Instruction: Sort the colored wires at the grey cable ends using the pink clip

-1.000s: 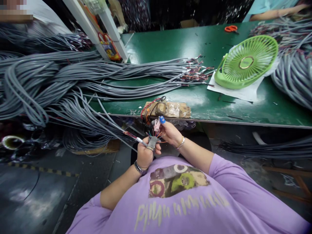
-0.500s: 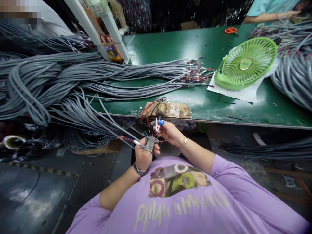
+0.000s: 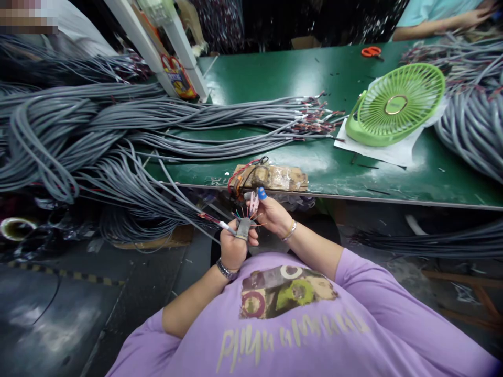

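My left hand (image 3: 231, 250) is closed around the end of a grey cable (image 3: 229, 228), which has a white band near the grip. A grey wrap (image 3: 244, 228) covers its thumb. Thin coloured wires (image 3: 247, 213) fan out above that thumb. Just to the right, my right hand (image 3: 276, 215) pinches a small pale pink tool (image 3: 254, 202), whose exact kind I cannot make out. Blue tape (image 3: 261, 193) is wrapped round a fingertip of this hand. The tool is close to the fanned wires; whether it touches one is too small to tell.
Bundles of grey cable (image 3: 188, 115) lie across the green table (image 3: 275, 73). A wooden block (image 3: 286, 178) with wires sits at the table's front edge. Farther right are a green fan (image 3: 396, 104), orange scissors (image 3: 371, 51) and coiled cables (image 3: 467, 125). A co-worker's arm (image 3: 436, 26) shows top right.
My right hand has shifted slightly left and turned, so more of the pale pink tool shows. My left hand has moved a little right, still gripping the cable.
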Demonstrator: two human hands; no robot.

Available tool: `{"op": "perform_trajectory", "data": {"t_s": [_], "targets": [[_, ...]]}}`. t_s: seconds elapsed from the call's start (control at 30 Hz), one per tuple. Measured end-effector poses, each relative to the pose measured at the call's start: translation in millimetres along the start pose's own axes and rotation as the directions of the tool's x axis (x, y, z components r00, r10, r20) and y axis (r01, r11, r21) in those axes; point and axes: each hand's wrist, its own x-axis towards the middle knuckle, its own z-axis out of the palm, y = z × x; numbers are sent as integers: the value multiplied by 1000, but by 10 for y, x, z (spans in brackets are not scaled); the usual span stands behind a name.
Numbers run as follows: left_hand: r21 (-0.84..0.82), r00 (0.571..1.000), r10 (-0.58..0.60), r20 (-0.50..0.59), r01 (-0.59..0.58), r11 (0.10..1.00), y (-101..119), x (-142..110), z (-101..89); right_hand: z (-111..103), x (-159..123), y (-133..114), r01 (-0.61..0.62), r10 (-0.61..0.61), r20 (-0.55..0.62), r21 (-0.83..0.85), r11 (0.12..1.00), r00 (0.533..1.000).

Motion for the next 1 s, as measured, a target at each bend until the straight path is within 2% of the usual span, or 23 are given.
{"op": "perform_trajectory", "data": {"t_s": [0.43,0.6,0.7,0.8,0.9,1.0], "targets": [[67,1000,8,11,-8,998,-12,-19,-15,35,-44,11,-19,19,5,22,1000,1000],[78,1000,20,16,-21,997,-20,-47,-44,-25,-71,-15,-86,85,67,4,996,994],[105,999,26,34,-29,994,-33,-87,-107,-128,-118,-83,-196,211,146,-108,975,967],[152,998,33,61,-42,987,-46,-120,-179,-223,-191,-155,-259,339,202,-337,905,919],[194,995,29,96,-48,980,-51,-135,-215,-244,-258,-198,-176,321,221,-498,849,921],[218,990,5,142,-36,975,-44,-139,-202,-202,-283,-226,-79,248,224,-572,816,942]]}}
